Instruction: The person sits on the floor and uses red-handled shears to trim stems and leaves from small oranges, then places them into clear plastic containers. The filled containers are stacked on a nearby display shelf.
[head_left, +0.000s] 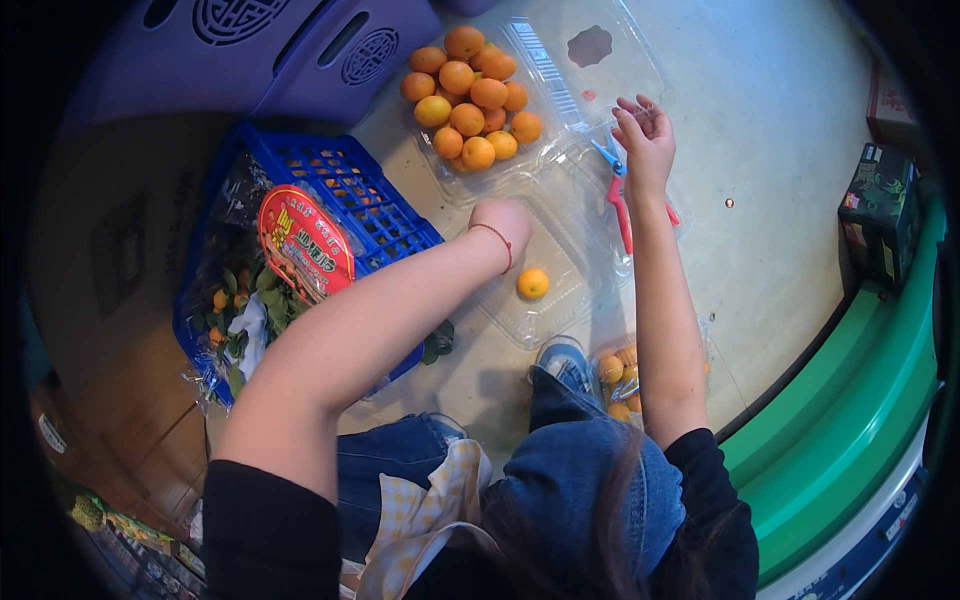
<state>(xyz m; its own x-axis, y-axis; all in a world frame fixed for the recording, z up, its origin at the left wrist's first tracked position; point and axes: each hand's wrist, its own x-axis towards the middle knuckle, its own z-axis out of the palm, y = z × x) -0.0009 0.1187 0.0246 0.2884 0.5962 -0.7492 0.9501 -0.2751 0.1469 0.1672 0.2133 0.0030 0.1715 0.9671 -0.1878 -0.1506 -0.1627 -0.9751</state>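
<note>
My left hand (502, 225), with a red cord bracelet at the wrist, is over an open clear plastic clamshell tray (537, 330). Its fingers are hidden beneath it, so I cannot see what they hold. One orange (533, 284) lies in that tray. Farther up, another clear clamshell (457, 193) holds a heap of several oranges (467, 118), its lid (630, 45) folded back to the right. My right hand (646, 139) is near this lid's lower edge, fingers bent and apart, with nothing plain between them. Just below it are red-handled snips (618, 196), among clear plastic.
A blue plastic basket (397, 217) with bagged, leafy fruit and a red printed label (307, 244) stands left. Purple crates (322, 82) are behind it. Another pack of oranges (619, 382) lies by my shoe (562, 356). A dark box (879, 214) and green ledge (847, 435) border the right.
</note>
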